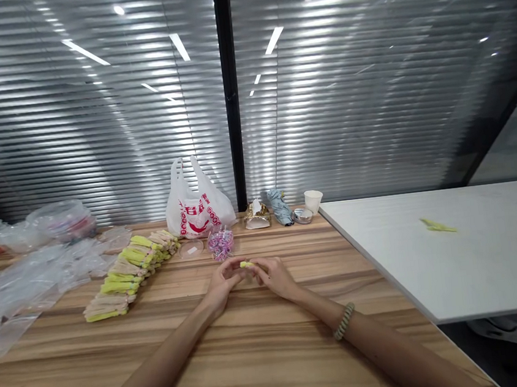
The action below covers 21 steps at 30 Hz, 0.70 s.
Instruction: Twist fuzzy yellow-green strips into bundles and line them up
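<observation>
Between my two hands, just above the wooden table (266, 353), is a small yellow strip (246, 264), soft-looking and too small to name. My left hand (223, 285) pinches its left end between thumb and fingers. On the other end my right hand (274, 276) is closed, with the fingertips curled round it. Beyond my left hand sits a clear round tub of pink and purple small pieces (221, 244), with a clear round lid (191, 249) beside it. Further left lies a long stack of yellow and beige bundles (130, 270).
Clear plastic bags (40, 275) and plastic containers (60, 220) cover the left side. At the back stand a white carrier bag (199, 206), a gold tissue pack (257, 216), a blue crumpled pouch (280, 208) and a paper cup (313, 200). A white table (455, 265) adjoins on the right, holding a yellow strip (437, 226).
</observation>
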Available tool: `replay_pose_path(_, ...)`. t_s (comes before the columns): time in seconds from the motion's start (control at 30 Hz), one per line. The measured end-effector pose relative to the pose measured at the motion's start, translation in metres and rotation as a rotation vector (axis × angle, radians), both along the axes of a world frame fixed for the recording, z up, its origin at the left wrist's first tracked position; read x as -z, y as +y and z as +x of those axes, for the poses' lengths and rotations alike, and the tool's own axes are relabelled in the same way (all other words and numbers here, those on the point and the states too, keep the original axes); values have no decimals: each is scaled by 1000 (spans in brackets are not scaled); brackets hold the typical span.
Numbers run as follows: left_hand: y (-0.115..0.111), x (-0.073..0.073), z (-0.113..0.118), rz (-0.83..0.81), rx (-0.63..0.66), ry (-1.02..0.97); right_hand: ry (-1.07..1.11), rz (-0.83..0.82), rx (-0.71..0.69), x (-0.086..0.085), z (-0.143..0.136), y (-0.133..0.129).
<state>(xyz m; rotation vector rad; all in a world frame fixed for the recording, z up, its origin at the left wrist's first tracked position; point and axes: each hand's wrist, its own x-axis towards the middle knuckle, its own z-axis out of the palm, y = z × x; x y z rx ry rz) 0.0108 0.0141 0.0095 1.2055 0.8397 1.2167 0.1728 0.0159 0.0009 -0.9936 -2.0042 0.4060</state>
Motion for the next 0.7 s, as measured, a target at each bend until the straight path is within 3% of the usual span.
replay_pose_path(0.13,0,1,1,-10,43,6,-4,3,-15,1,0,1)
replay_pose_path(0.53,3,5,0,42,-13,103,-24,-111,-119,-3,0,-1)
replay_pose_path(0.7,3,6,1,88,-28,159,-66,-71,-119,-6,0,-3)
